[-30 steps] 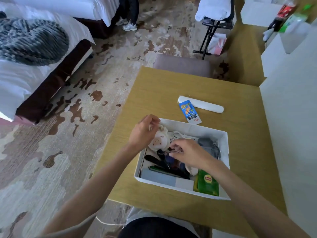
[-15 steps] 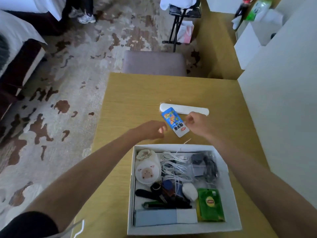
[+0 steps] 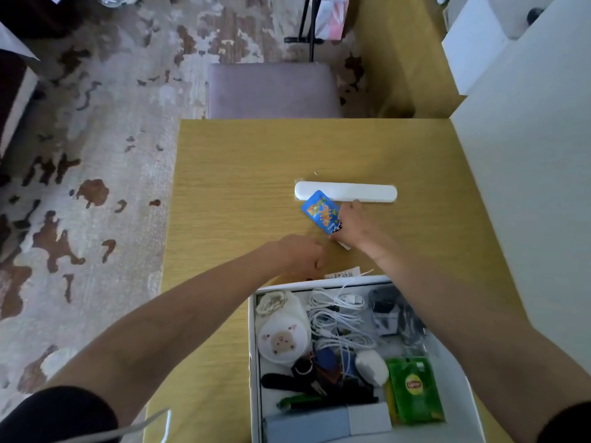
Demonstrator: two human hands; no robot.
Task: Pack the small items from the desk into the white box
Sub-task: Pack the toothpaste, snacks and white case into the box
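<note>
On the desk [image 3: 243, 174], beyond the box, our right hand [image 3: 353, 223] lay flat-fingered across the near end of the blue snack packet [image 3: 319, 211], fingertips pressing its lower edge; whether the fingers had actually closed round it we could not tell, since the hand hid that end. Our left hand [image 3: 303, 252] hovered loosely curled just beside it, with nothing visible in it, near a small white paper slip [image 3: 342, 274] at the box's far rim.

Outward from the fingers, the packet rested on the wood, its far corner overlapping the long white case [image 3: 347, 191], which lay crosswise, untouched and well clear of the box.

We judged the packing to be mostly done. The white box [image 3: 254, 362] at the near edge already held a plush pig pouch [image 3: 283, 338], coiled white cables [image 3: 339, 318], a dark charger [image 3: 385, 310], a white mouse-like object [image 3: 372, 367], keys with a blue fob [image 3: 326, 362], dark pens, a grey-blue card and a green Lipton tea sachet [image 3: 415, 388]. Two items, packet and case, remained outside.

The packet looked thin, glossy and light, printed in bright blue with orange figures and a white end.
</note>
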